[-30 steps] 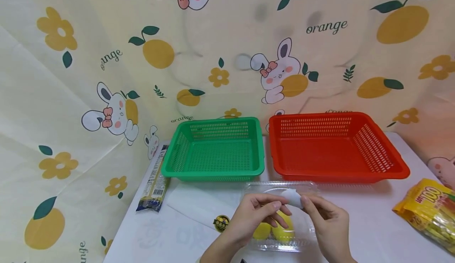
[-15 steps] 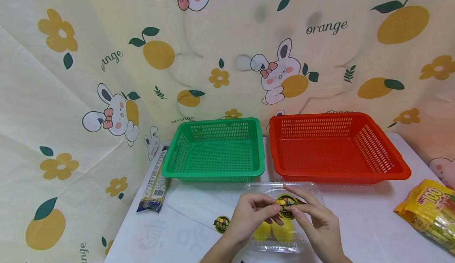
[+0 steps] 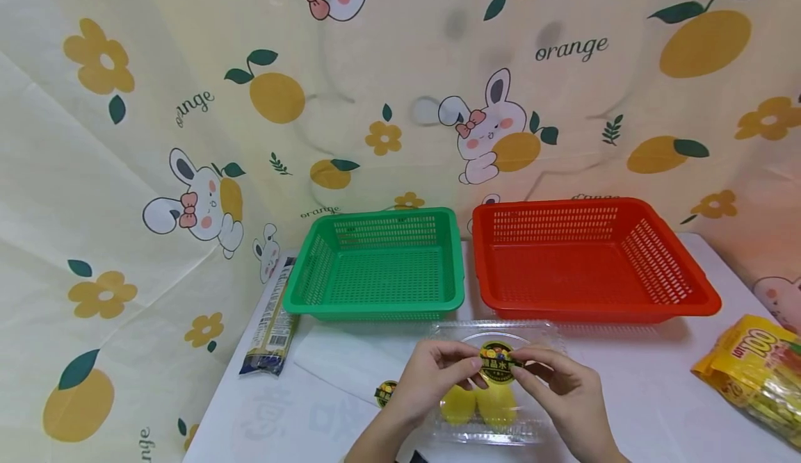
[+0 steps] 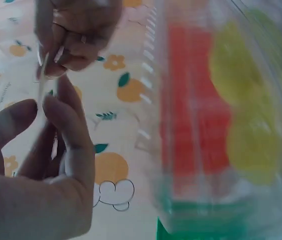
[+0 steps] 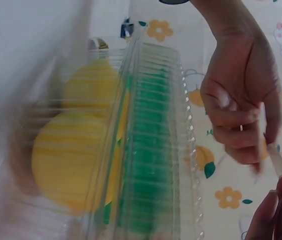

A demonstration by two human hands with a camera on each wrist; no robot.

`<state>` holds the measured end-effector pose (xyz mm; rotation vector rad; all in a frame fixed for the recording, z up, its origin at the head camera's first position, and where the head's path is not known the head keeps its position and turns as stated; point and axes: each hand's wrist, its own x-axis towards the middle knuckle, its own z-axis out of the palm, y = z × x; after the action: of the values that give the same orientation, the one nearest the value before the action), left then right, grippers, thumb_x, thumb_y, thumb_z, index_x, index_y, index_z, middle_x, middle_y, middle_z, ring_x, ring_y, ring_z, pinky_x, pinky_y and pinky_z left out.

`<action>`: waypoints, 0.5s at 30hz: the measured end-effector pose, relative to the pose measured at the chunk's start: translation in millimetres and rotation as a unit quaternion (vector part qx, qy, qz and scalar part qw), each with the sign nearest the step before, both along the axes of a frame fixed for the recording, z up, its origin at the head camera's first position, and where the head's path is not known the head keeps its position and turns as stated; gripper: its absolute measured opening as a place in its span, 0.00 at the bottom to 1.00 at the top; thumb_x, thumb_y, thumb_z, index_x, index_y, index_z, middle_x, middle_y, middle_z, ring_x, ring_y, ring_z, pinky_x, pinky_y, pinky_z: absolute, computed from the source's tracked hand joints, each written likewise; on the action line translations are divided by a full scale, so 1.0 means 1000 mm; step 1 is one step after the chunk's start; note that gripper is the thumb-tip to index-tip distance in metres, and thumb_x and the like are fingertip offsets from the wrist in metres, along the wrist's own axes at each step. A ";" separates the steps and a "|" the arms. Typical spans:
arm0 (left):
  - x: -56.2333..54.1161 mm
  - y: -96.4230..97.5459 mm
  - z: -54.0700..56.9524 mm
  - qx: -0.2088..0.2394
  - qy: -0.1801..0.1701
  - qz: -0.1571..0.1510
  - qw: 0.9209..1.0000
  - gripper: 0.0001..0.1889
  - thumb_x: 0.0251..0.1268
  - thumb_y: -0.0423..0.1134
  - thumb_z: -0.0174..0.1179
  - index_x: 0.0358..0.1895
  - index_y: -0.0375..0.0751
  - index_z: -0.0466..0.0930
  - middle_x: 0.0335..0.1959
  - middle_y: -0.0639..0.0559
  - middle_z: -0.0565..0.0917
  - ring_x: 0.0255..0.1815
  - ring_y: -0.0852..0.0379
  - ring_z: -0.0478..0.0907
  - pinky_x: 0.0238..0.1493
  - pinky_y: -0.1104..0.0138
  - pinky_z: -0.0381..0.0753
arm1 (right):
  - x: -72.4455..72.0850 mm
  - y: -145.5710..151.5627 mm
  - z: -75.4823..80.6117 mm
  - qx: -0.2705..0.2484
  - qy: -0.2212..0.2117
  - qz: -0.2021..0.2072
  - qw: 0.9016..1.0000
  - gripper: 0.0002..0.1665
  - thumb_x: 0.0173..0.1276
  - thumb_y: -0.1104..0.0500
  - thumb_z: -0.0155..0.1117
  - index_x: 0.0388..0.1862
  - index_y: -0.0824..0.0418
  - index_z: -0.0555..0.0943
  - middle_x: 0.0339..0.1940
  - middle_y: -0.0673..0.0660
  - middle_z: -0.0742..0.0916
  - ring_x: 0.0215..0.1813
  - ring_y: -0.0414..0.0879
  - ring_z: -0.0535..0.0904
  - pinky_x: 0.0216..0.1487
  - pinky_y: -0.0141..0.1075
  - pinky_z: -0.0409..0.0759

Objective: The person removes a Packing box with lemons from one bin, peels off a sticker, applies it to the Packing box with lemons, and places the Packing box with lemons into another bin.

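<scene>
A round black-and-gold sticker with printed fruit and lettering is stretched between my two hands, printed face visible in the head view. My left hand pinches its left edge between thumb and forefinger. At the opposite edge, my right hand pinches it the same way. Below them is a clear plastic clamshell box with yellow fruits inside, its lid down. Seen from the left wrist, the sticker is edge-on, a thin pale strip between the fingertips.
A green basket and a red basket stand behind the box. White backing paper bearing another round sticker lies left of it. A slim packet lies far left, a yellow snack bag far right.
The sticker has turned from its white back to its printed face. The right hand's fingers, spread half a second ago, have drawn in at the sticker's right edge.
</scene>
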<state>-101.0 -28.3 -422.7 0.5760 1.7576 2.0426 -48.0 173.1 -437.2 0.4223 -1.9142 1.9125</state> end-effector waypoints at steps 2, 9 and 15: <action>-0.001 0.001 -0.002 -0.024 0.003 0.023 0.999 0.13 0.66 0.29 0.63 0.48 0.22 0.83 0.40 0.29 0.86 0.30 0.64 0.84 0.33 0.74 0.82 | 0.000 0.002 -0.002 -0.003 -0.006 0.003 1.000 0.16 0.57 0.84 0.64 0.45 0.77 0.82 0.43 0.53 0.88 0.47 0.40 0.83 0.47 0.27 0.82; -0.003 0.003 -0.011 -0.011 0.023 0.044 0.999 0.12 0.62 0.25 0.64 0.47 0.21 0.82 0.38 0.28 0.84 0.30 0.63 0.84 0.38 0.72 0.84 | -0.005 0.011 -0.005 0.072 -0.034 -0.008 0.997 0.16 0.58 0.78 0.69 0.44 0.69 0.86 0.41 0.55 0.89 0.46 0.39 0.83 0.52 0.23 0.77; -0.004 0.005 -0.022 -0.059 0.075 0.053 0.994 0.12 0.62 0.27 0.66 0.48 0.28 0.82 0.35 0.34 0.86 0.34 0.64 0.82 0.37 0.74 0.82 | -0.018 0.028 -0.012 0.186 -0.021 -0.002 0.982 0.16 0.54 0.72 0.75 0.40 0.55 0.89 0.40 0.51 0.86 0.49 0.38 0.78 0.55 0.23 0.67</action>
<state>-105.3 -23.4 -444.8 0.6252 2.0210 1.9934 -65.6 200.6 -449.4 0.4868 -2.3033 1.5679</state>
